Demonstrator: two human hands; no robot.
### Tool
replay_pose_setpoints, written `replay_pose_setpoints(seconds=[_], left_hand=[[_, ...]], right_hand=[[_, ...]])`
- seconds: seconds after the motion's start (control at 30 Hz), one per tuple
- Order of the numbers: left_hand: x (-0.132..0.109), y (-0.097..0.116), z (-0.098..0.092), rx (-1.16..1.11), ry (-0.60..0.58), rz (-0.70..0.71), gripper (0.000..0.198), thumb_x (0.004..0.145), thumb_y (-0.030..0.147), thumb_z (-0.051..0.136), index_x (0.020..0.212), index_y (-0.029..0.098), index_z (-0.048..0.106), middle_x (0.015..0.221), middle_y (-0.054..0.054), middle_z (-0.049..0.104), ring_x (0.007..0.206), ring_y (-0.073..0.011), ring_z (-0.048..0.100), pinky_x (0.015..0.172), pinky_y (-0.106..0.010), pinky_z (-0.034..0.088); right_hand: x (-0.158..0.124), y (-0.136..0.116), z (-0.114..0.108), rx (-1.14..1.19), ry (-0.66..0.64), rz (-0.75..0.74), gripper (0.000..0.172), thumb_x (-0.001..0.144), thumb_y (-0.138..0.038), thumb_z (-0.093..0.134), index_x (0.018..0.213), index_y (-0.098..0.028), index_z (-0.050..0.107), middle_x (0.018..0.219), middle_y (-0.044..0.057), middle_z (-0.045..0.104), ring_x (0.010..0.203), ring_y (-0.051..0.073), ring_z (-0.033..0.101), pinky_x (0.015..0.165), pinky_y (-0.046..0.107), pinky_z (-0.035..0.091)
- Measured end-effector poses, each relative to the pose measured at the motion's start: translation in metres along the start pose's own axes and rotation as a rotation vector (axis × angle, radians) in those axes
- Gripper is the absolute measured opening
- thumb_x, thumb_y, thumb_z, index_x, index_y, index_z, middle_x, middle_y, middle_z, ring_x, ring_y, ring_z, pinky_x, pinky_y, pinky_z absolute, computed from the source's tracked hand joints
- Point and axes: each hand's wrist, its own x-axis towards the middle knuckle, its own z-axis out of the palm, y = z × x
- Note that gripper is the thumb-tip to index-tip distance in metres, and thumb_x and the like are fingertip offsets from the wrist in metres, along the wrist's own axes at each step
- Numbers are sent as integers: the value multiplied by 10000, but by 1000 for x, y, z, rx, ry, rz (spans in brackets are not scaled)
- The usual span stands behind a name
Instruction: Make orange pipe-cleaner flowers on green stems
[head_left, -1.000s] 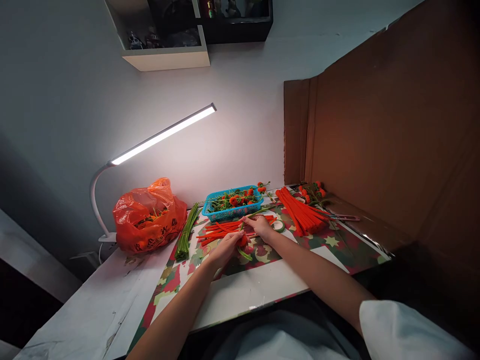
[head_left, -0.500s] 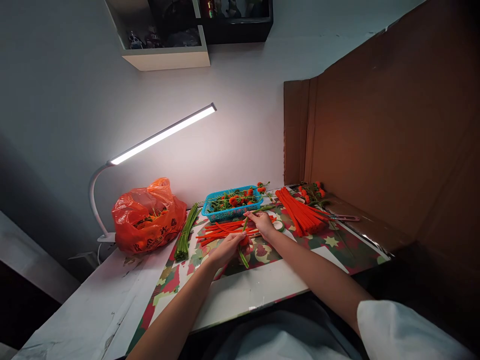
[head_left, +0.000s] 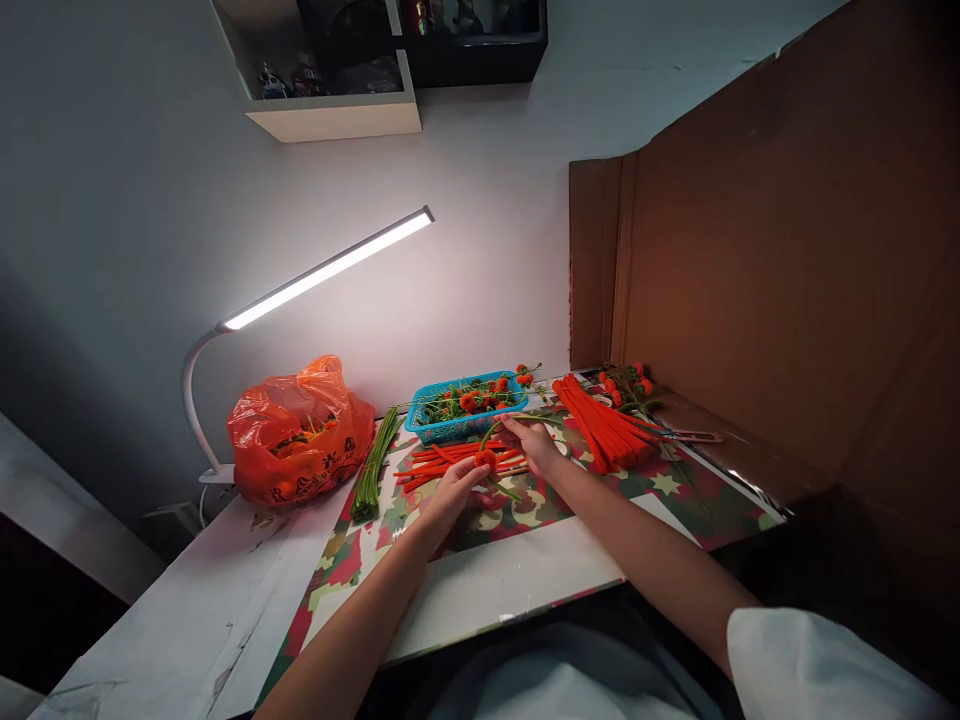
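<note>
Left hand [head_left: 455, 488]: pinching the flower [head_left: 485, 459] (a single orange head).
Right hand [head_left: 535, 446]: gripping the green stem [head_left: 491, 434], which arcs up from the flower.
Flower: between the hands, in front of the blue basket [head_left: 424, 434].
Stem: apparently being shaped; the next move calls for a steady left pinch.

Lit lamp [head_left: 330, 268] below wall shelf [head_left: 334, 122]; cardboard [head_left: 765, 250] at right.

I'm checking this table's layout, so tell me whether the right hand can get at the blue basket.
Probably yes: the blue basket stands just beyond the right hand, with nothing visible blocking the way. The hand's grip is on a green stem, though, which would likely need releasing first.
</note>
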Motion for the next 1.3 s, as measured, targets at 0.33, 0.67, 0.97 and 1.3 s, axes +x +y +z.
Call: replay_pose_setpoints(seconds=[0.33,0.67,0.97,1.3], left_hand=[[1,-5,-3,345,175,248,299,655,374,707,818,166,568,648,37,524,551,-92,467,510,-194,362],[-1,0,-1,514,353,394,196,727,344,629,658,171,568,554,18,556,511,-110,484,514,-211,365],[2,-2,-4,304,307,305,273,673,400,686,647,136,623,534,-10,617,498,-123,545,501,-216,407],[7,-2,-11,-62,349,187,395,607,476,732,773,118,702,729,-64,682,665,-161,610,630,-269,502]], right_hand=[[-12,11,10,-226,-206,0,308,520,-402,774,693,-168,672,649,-3,654,661,144,606,609,249,463],[-21,10,14,-460,-243,-209,239,630,-384,700,695,-154,689,681,26,664,675,160,607,623,268,465],[-20,13,12,-503,-193,-225,233,660,-375,684,767,-170,664,669,9,638,653,144,591,587,255,467],[-15,25,13,-343,-264,-29,400,448,-348,822,732,-143,629,707,22,659,690,174,633,716,339,506]])
